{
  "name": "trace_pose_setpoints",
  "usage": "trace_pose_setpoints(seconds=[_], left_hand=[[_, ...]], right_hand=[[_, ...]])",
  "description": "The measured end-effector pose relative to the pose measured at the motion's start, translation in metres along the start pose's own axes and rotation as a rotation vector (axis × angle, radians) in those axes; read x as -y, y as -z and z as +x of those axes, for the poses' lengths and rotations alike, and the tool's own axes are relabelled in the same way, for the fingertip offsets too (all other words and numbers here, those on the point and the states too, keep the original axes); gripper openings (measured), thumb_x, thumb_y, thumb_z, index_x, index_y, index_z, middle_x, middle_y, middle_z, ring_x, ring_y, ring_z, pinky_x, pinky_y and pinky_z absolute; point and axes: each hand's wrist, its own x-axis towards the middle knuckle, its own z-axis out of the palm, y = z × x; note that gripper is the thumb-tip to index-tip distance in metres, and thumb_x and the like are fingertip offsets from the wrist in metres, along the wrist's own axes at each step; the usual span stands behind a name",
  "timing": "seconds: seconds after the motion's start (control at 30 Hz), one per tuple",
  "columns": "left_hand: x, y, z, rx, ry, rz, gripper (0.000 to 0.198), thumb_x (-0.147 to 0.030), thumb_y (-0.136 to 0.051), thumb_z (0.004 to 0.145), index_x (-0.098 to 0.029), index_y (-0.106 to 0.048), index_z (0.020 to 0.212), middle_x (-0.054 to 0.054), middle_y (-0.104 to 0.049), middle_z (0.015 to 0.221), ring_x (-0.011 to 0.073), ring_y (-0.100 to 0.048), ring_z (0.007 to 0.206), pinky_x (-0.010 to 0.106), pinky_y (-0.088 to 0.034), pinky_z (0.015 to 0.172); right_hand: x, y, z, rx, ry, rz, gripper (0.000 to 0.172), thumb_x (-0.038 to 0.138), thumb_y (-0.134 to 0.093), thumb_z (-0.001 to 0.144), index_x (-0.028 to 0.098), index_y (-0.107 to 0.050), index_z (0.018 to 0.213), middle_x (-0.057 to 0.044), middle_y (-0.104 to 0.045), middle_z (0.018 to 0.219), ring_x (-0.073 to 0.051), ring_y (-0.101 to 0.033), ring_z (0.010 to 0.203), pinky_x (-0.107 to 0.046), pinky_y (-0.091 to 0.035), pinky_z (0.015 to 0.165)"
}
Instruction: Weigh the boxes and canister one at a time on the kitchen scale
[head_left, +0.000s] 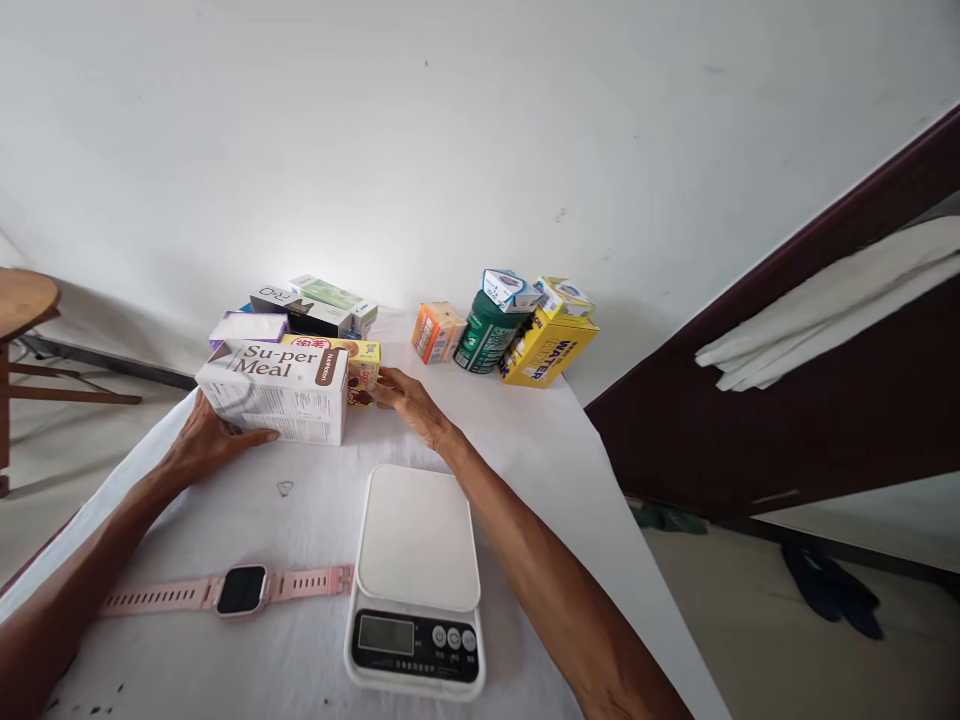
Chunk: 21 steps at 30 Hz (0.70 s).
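A large white "Su-per Meal" box (292,395) lies on its long side at the table's left. My left hand (206,435) grips its left end, with the thumb along the lower front edge and the other fingers partly hidden behind the box. Just behind it is a yellow box (364,355) with red lettering, largely covered by the white one. My right hand (409,402) is closed at the yellow box's right end, its fingertips against the printed front. Behind these lie a purple-and-white box (247,327), a black box (300,311) and a green-and-white box (330,293).
A white kitchen scale (418,540) with a blank display stands near the front, beside a pink smartwatch (241,591) laid flat. Toward the back right are an orange box (437,332), a dark green canister (487,335) and a yellow box (550,348), the latter two topped by small boxes.
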Motion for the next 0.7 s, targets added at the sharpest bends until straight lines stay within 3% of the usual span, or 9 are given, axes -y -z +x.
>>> trace_pose_setpoints(seconds=[0.17,0.33,0.43,0.6,0.7], left_hand=[[0.003,0.0,-0.006,-0.026,-0.024,-0.016,0.089,-0.059,-0.078,0.068,-0.021,-0.045,0.141,0.014,-0.052,0.146,0.0415,-0.039,0.145,0.061,-0.033,0.121],[0.006,0.002,-0.009,0.04,0.0,-0.086,0.079,-0.062,-0.076,0.072,-0.023,-0.052,0.136,0.011,-0.06,0.14,0.0404,-0.05,0.138,0.058,-0.039,0.118],[0.008,0.001,-0.01,0.042,0.018,-0.113,0.081,-0.066,-0.077,0.07,-0.024,-0.054,0.135,0.012,-0.061,0.142,0.042,-0.052,0.136,0.058,-0.042,0.115],[0.018,-0.004,-0.009,0.053,-0.01,-0.105,0.084,-0.065,-0.075,0.071,-0.025,-0.051,0.14,0.012,-0.057,0.147,0.0422,-0.054,0.134,0.057,-0.044,0.113],[0.028,-0.009,-0.006,0.082,-0.011,-0.043,0.081,-0.065,-0.074,0.071,-0.023,-0.052,0.137,0.014,-0.058,0.144,0.0424,-0.055,0.131,0.058,-0.045,0.111]], right_hand=[[-0.009,0.004,-0.002,-0.1,-0.014,-0.013,0.064,0.06,-0.077,0.075,0.022,-0.066,0.125,-0.011,-0.07,0.129,-0.025,-0.067,0.115,-0.04,-0.056,0.093],[-0.017,0.031,-0.007,-0.328,0.046,-0.184,0.065,0.064,-0.072,0.075,0.018,-0.062,0.12,-0.014,-0.069,0.122,-0.026,-0.068,0.107,-0.04,-0.058,0.086],[-0.011,0.048,-0.002,-0.527,0.108,-0.331,0.064,0.063,-0.067,0.077,0.018,-0.056,0.122,-0.015,-0.063,0.128,-0.026,-0.064,0.11,-0.042,-0.055,0.094],[0.013,0.058,0.022,-0.768,0.204,-0.603,0.064,0.052,-0.061,0.084,0.019,-0.043,0.137,-0.019,-0.046,0.146,-0.03,-0.046,0.136,-0.046,-0.041,0.112],[0.022,0.058,0.044,-0.852,0.096,-0.794,0.076,0.05,-0.063,0.086,0.014,-0.033,0.146,-0.024,-0.04,0.151,-0.035,-0.032,0.147,-0.051,-0.031,0.119]])
